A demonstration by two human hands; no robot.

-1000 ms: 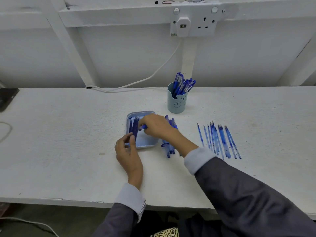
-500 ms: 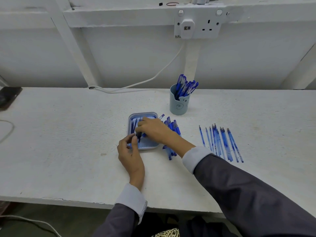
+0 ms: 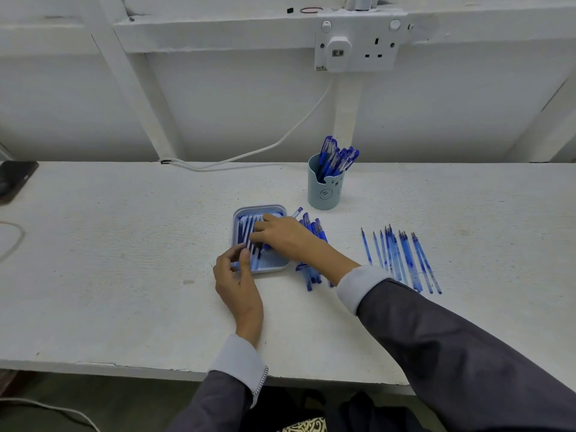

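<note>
A small blue tray lies on the white table and holds several blue and clear pen parts. My left hand pinches the tray's near left corner between thumb and fingers. My right hand reaches across the tray from the right, its fingertips down among the parts and pinching a clear pen barrel. A pile of blue pens lies just right of the tray, partly hidden under my right wrist.
A light blue cup with several capped pens stands behind the tray. A row of blue refills lies at the right. A dark device sits at the far left; a white cable runs from a wall socket.
My right hand has moved left and lower into the tray, from its far right part to the pen parts on its left side. My left hand has stayed on the tray's corner.
</note>
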